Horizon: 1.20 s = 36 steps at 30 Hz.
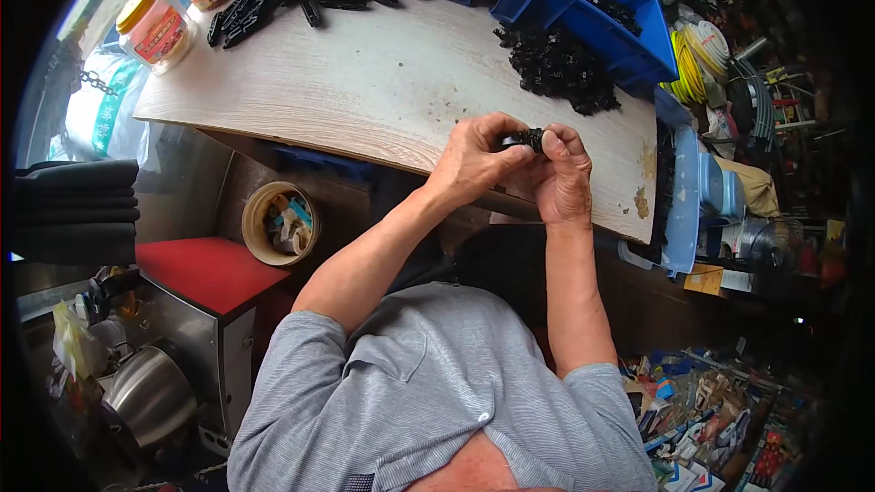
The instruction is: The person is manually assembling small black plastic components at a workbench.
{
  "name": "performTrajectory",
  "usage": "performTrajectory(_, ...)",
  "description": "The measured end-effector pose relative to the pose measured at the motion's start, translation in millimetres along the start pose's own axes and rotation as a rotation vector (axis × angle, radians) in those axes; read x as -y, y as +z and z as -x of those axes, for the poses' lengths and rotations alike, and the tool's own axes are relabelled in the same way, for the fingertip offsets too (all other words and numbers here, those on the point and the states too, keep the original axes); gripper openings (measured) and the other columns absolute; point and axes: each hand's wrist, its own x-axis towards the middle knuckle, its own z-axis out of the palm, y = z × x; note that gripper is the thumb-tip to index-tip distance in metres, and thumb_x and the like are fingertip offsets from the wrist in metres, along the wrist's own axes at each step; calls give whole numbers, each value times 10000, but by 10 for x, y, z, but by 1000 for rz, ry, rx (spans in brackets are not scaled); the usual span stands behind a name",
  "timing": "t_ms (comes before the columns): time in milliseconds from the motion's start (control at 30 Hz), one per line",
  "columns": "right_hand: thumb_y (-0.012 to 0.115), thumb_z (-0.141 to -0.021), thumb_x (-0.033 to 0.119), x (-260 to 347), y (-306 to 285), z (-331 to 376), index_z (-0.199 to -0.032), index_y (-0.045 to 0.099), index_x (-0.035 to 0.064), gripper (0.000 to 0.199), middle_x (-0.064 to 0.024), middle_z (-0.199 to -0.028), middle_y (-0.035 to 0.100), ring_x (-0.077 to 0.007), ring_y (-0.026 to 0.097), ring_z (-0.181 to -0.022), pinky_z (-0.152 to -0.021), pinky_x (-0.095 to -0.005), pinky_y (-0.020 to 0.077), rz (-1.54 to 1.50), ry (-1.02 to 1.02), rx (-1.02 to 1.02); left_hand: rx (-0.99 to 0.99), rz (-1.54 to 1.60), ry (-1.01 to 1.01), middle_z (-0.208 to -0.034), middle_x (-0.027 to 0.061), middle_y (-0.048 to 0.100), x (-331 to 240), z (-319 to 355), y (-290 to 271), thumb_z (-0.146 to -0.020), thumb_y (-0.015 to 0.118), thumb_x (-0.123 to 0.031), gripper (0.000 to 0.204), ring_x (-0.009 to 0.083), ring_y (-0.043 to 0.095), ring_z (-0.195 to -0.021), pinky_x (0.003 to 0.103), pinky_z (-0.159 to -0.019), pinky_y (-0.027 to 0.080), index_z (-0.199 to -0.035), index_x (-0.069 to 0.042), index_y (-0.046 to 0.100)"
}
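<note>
Above the table's front edge, my left hand and my right hand meet at a small black plastic part. Fingers and thumb of both hands are closed round it, the left at one end and the right at the other. Its exact kind is partly hidden by the fingers. Beyond my right hand lies a heap of small black parts on the pale wooden table. Longer black plastic pieces are piled at the far left.
Blue bins line the table's back; the right one holds more black parts. Lidded jars stand at the far left corner. Below are a bucket of scraps and a red-topped cabinet. Clutter covers the right side.
</note>
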Motion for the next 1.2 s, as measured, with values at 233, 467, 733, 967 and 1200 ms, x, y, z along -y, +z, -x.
performTrajectory(233,707,-913,90,-10,-69,-42,-1032,646,87,133,-36,-943,685,-155,668,-838,-778,-297,571,27,87,51,-74,-25,-16,-786,20,672,-6,-27,-10,-878,742,-145,258,53,596,-672,203,-566,486,-1058,27,674)
performTrajectory(467,660,-931,72,71,44,-13,-1043,607,63,124,-56,-892,676,-225,707,-775,-751,-402,624,33,131,48,-161,43,-113,-760,49,671,-89,-73,58,-890,707,-203,251,83,617,-609,221,-529,488,-929,44,682)
performTrajectory(733,661,-934,239,132,81,-57,-956,607,92,159,15,-754,592,-81,537,-554,-553,-233,482,342,164,23,-209,172,-110,-745,53,649,-64,-71,17,-870,688,-129,167,90,605,-578,244,-515,525,-885,36,669)
performTrajectory(967,636,-919,288,37,234,-9,-713,517,136,283,65,-555,413,-45,321,-422,-442,-234,343,439,50,1,-107,222,-113,-743,52,650,-116,16,-32,-877,684,-139,173,86,611,-587,237,-519,524,-889,34,671)
performTrajectory(1200,587,-926,294,200,82,62,-674,474,138,317,24,-486,359,-117,431,-441,-543,-343,529,319,115,-57,-454,-500,374,-865,75,679,-111,-112,-445,-854,744,-133,211,129,626,-757,293,-637,520,-1036,-42,686)
